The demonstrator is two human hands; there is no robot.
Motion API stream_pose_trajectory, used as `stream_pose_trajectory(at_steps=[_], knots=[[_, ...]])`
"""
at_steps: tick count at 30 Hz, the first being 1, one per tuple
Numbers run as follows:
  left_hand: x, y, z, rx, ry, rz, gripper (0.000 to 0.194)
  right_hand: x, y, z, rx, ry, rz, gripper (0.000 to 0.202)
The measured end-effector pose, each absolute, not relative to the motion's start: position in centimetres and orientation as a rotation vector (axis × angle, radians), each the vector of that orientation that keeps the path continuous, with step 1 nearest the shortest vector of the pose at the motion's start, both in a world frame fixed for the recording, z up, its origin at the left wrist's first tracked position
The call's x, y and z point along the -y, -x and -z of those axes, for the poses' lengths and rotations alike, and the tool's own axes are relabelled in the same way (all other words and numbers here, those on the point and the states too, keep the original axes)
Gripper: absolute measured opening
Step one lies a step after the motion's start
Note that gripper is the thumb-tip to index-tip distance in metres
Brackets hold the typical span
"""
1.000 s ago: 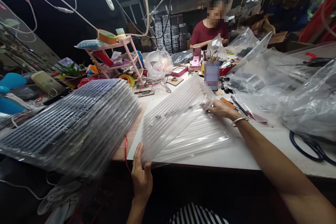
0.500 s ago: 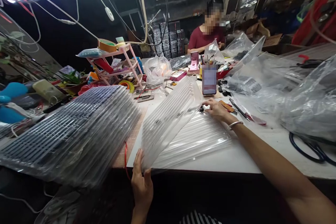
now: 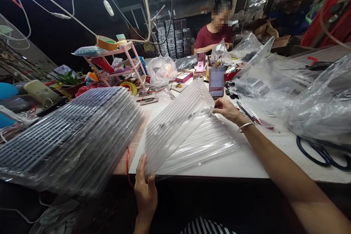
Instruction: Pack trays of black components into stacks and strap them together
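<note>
Left hand (image 3: 146,193): half-open, fingertips against near edge of ribbed clear plastic sleeve (image 3: 175,124). Right hand (image 3: 230,111): fingers curled at far corner; grip unclear. Support both ends; avoid creasing.

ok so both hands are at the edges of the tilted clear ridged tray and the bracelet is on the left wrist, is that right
Not quite: the head view shows the bracelet on the right wrist, not the left. The left hand and right hand are indeed at the edges of the tilted clear ridged tray.
</note>
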State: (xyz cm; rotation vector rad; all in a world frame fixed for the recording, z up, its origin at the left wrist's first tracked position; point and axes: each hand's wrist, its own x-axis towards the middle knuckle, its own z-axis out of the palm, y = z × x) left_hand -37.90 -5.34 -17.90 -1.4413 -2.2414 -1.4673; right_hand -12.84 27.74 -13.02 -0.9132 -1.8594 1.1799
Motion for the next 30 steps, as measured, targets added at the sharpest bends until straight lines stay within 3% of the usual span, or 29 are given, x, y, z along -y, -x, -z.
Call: stream_pose_trajectory(at_steps=[11, 20, 30], knots=[[5.4, 37.7, 17.7, 2.259, 1.412, 1.506, 0.069, -27.1, 12.8, 12.1, 2.062, 0.955, -0.97, 0.032], [5.3, 37.8, 17.8, 2.266, 1.411, 1.47, 0.071, -26.6, 13.5, 12.6, 2.237, 1.174, -0.755, 0.011], [5.4, 37.6, 17.6, 2.279, 1.418, 1.47, 0.07, -25.7, 14.6, 12.3, 2.245, 1.094, -0.629, 0.017]])
